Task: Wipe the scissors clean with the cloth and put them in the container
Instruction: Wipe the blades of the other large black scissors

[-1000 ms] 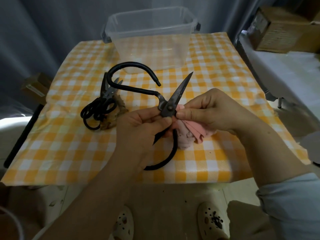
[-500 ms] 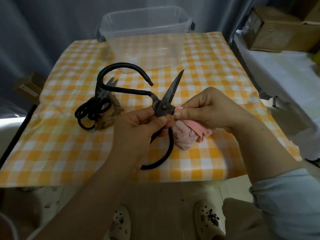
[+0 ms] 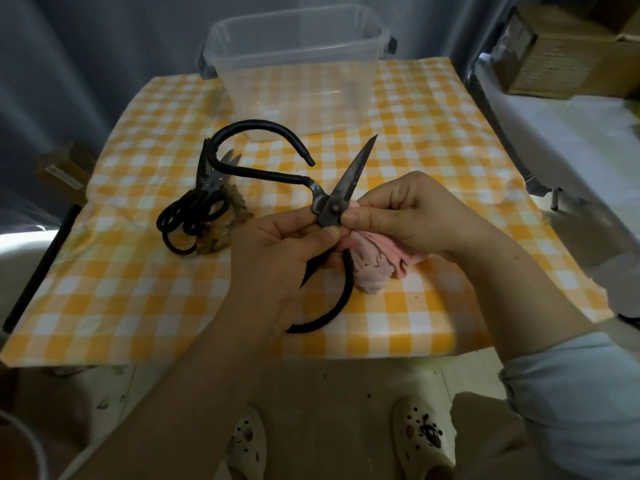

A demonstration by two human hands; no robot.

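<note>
Large black scissors (image 3: 349,178) with long looped handles are held open above the table, one blade pointing up and to the right. My left hand (image 3: 277,251) grips them just below the pivot. My right hand (image 3: 405,213) pinches the blade base at the pivot and holds a crumpled pink cloth (image 3: 377,265) under its fingers. The second blade is partly hidden behind my left hand. A clear plastic container (image 3: 298,67) stands at the table's far edge, with nothing visible in it.
A pile of smaller black scissors (image 3: 197,209) lies on a brown rag at the left of the yellow checked tablecloth (image 3: 433,140). Cardboard boxes (image 3: 554,50) sit on a white surface at the right. My feet in white shoes show below the table.
Both hands and the scissors stay almost where they were; the right hand's fingers have shifted slightly along the blade base with the cloth.
</note>
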